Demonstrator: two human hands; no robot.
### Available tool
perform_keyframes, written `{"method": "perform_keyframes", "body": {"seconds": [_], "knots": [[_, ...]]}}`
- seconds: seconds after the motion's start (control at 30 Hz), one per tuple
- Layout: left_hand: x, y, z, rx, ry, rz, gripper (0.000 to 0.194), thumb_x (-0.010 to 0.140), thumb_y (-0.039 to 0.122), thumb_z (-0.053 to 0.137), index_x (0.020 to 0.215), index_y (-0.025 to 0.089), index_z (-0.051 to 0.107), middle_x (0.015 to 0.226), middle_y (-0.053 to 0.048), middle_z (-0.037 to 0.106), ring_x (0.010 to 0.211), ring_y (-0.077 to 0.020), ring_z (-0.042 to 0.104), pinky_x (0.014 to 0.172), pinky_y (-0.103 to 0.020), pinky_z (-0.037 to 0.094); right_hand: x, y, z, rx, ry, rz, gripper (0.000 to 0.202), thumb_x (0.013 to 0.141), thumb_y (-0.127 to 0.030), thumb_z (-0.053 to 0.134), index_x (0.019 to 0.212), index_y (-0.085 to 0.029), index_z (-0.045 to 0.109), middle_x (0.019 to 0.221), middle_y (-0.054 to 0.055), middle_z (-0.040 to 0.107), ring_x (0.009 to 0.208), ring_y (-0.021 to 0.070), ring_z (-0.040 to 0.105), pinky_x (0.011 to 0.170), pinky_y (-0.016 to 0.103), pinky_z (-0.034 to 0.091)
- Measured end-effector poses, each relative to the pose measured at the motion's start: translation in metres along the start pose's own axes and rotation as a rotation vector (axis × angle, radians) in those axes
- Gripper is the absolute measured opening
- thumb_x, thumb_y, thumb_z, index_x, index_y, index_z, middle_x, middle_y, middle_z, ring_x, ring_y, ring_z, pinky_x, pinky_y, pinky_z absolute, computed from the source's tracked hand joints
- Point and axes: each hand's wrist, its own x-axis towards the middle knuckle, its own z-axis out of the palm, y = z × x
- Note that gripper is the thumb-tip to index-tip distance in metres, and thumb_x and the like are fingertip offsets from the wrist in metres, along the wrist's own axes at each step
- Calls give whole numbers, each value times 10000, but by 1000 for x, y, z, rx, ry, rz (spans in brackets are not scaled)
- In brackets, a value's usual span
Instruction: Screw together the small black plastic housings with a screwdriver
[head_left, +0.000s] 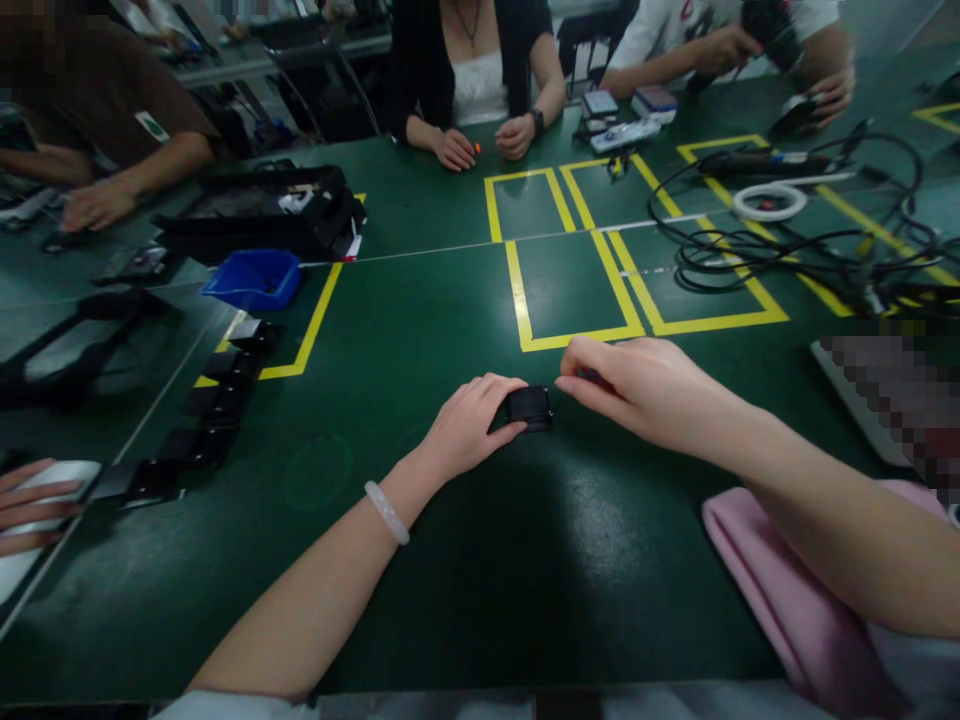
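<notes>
My left hand (472, 422), with a pale bracelet on its wrist, grips a small black rectangular part (530, 408) from its left side. The fingers lie along the far edge and the thumb along the near edge, and the part rests on the green table. Just to the right of it, apart from it, my right hand (637, 388) is closed in a pinch. A bit of something dark shows between its fingers, too small to name. Similar-looking black parts (214, 400) stand in a row to the left.
A blue bin (255, 280) and stacked black trays (262, 210) stand at the far left. Yellow tape (581, 338) marks rectangles on the table. Black cables (720, 270) lie at right, above a pink cloth (787, 580). Other people sit opposite; another person's hand (34, 505) is at left.
</notes>
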Motion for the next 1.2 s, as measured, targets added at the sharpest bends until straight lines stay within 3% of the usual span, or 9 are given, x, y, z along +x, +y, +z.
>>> {"method": "perform_keyframes", "body": {"seconds": [0.17,0.37,0.57,0.73,0.9,1.07,1.2], "knots": [[0,-1,0,4,-5,-1,379,872,325,574,1220,223,463,1173,-78,563,1059,-247,541,911,-415,448,-1,1,-1,87,-12,-28,182,896,-266,424,1065,-205,453,725,-19,586,595,126,521,544,229,284],[0,0,1,8,-4,-6,390,872,331,577,1223,213,455,1167,-75,563,1048,-241,541,899,-402,454,-1,-1,0,24,1,-5,178,934,-354,400,928,-204,496,663,-16,562,578,134,517,544,238,273],[0,0,0,6,-12,-2,379,879,332,568,1223,215,459,1169,-77,559,1048,-244,537,901,-406,451,0,-1,3,69,14,-20,176,921,-292,411,1060,-196,461,759,0,616,629,137,556,560,232,297],[0,1,0,15,-10,-9,389,872,323,578,1223,212,451,1167,-76,558,1046,-245,535,902,-407,451,1,-4,2,-31,-5,-1,194,939,-360,402,943,-199,510,669,-4,594,584,148,544,544,240,278],[1,0,1,13,-4,-1,385,873,327,576,1220,214,454,1167,-74,557,1048,-247,534,905,-407,447,-1,-6,2,8,11,-19,126,922,-265,426,1008,-190,480,737,-3,617,619,140,571,551,230,291],[1,-1,2,18,0,7,386,870,326,578,1216,213,451,1157,-75,561,1041,-248,536,901,-409,450,0,-6,3,-26,-8,-4,178,941,-352,402,957,-199,491,683,-10,587,609,154,564,558,243,299],[1,-1,1,17,-1,5,389,866,319,584,1220,214,460,1158,-72,562,1052,-244,534,909,-405,448,0,-5,3,11,-3,-22,130,933,-292,409,985,-197,480,717,-13,597,616,139,564,554,239,297]]}}
